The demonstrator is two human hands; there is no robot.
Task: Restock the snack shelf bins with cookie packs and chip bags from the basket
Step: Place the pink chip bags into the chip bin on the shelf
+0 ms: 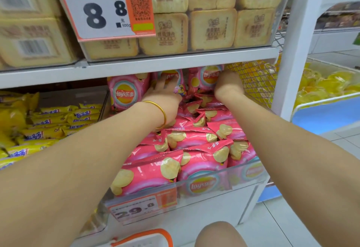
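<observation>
A clear bin (pixel 251 170) on the lower shelf is packed with several pink chip bags (pixel 194 161). Three more pink bags stand upright along its back, under the shelf board above. My left hand (pixel 163 95), a gold bangle on its wrist, reaches to the back, and its spread fingers press on the middle upright bag (pixel 175 78). My right hand (pixel 228 85) is deep at the back right against the right upright bag (pixel 204 79). Its fingers are hidden under the shelf board. The orange-rimmed basket (pixel 148 236) shows at the bottom edge.
To the left, another bin holds yellow cookie packs (pixel 52 122). Beige cracker packs (pixel 212 28) fill the shelf above, behind an 8.8 price tag (pixel 101 7). A wire mesh side panel (pixel 257 79) and a white upright (pixel 296 52) bound the bin on the right. My knee (pixel 218 235) is below.
</observation>
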